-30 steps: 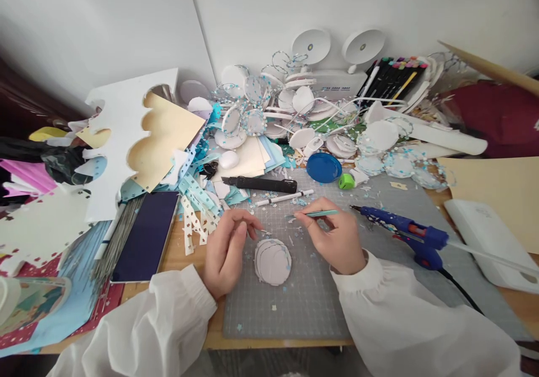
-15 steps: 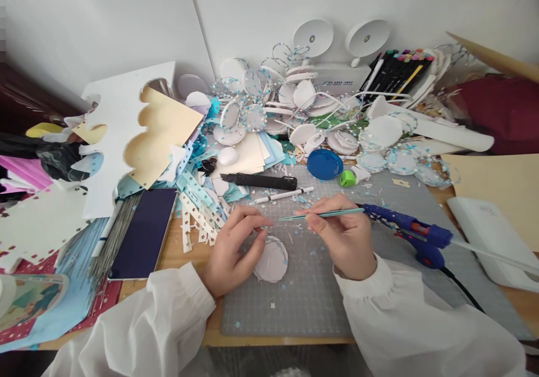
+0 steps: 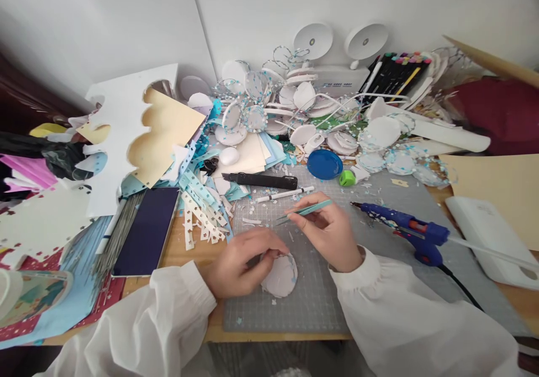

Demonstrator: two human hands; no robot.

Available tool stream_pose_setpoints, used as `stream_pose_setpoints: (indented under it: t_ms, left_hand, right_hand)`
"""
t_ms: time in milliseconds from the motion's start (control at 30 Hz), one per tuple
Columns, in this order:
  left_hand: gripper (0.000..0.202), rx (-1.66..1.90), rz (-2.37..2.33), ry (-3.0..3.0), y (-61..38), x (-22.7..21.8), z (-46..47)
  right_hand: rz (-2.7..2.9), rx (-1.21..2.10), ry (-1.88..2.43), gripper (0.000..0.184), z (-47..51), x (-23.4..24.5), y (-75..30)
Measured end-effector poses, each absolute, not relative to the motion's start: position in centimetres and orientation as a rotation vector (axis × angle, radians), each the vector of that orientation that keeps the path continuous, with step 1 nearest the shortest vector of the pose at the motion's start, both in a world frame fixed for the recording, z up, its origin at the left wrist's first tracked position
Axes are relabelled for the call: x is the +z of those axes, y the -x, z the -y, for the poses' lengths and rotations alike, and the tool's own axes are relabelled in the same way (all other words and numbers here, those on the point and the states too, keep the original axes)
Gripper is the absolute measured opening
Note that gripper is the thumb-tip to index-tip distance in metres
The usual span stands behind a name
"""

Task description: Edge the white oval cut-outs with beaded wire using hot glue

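My right hand grips teal tweezers, their thin tips pointing left above the grey cutting mat. At the upper rim of a round white disc is my left hand, its fingertips closed on the edge. Wire and small blue bits run round the disc, which lies on the mat. My left fingers cover its upper left part. Tiny blue and white paper stars are scattered close by.
Behind the hands are a black utility knife, a white pen and a blue lid. A blue glue gun lies right. At left are a phone and punched paper strips. White discs with wire are piled behind.
The disc has shifted right and towards me, with my left hand now at its rim. My right hand has moved slightly left, and the tweezers tilt more steeply.
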State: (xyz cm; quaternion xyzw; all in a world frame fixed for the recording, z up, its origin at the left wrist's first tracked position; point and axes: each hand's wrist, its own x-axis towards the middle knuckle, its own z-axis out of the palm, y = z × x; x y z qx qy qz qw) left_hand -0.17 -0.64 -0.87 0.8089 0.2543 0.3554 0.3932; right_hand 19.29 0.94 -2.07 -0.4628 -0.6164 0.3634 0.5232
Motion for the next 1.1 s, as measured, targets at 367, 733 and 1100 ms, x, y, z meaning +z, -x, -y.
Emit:
stream_pose_setpoints:
  t_ms: [367,733,1100]
  left_hand:
    - [0.019,1.492,-0.997,-1.357,0.1,-1.8,0.3]
    - [0.019,1.450,-0.944,-1.363,0.1,-1.6,0.6]
    - [0.021,1.455,-0.926,-1.411,-0.1,-1.6,0.6]
  right_hand:
    - [1.629,0.834,1.096,0.009,-0.7,-3.2,-19.0]
    - [1.760,0.711,1.012,0.010,-0.6,-2.8,-18.9]
    - [1.570,0.763,1.048,0.009,-0.4,-2.5,-19.2]
